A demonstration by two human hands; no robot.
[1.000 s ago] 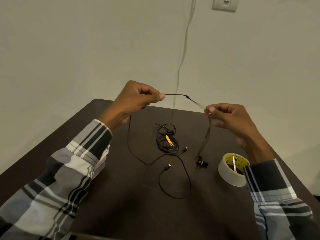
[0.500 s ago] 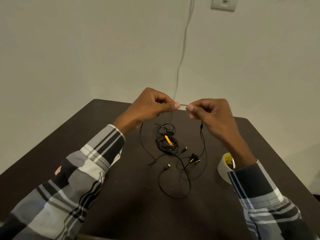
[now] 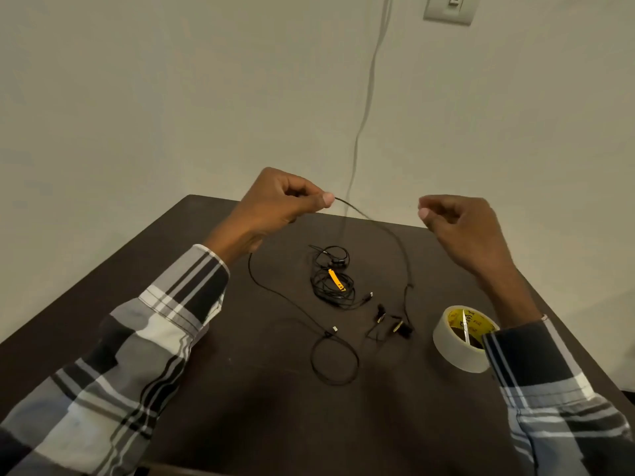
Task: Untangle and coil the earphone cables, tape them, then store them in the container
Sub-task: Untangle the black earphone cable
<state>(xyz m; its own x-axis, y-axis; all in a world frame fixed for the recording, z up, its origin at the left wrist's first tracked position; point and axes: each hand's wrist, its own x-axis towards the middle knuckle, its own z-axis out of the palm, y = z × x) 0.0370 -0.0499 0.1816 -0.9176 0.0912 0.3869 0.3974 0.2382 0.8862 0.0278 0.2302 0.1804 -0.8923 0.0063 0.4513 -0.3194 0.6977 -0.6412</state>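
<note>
My left hand [image 3: 281, 207] pinches a thin black earphone cable [image 3: 395, 238] above the dark table [image 3: 240, 407]. From the pinch the cable arcs right and drops to its earbuds [image 3: 395, 326] on the table. Its other end runs down under my left wrist into a loop [image 3: 335, 360] near the plug. My right hand [image 3: 460, 225] hovers to the right of the cable with curled fingers and holds nothing. A second black earphone bundle [image 3: 331, 280] with an orange tag lies tangled at the table's middle. No container is in view.
A roll of clear tape [image 3: 453, 348] with a yellow core stands on the table by my right forearm. A grey wall cord [image 3: 364, 115] hangs behind the table below a wall plate [image 3: 450, 8].
My hands met at the cable, then moved apart. My right hand has let go, and the cable now sags from my left hand alone.
</note>
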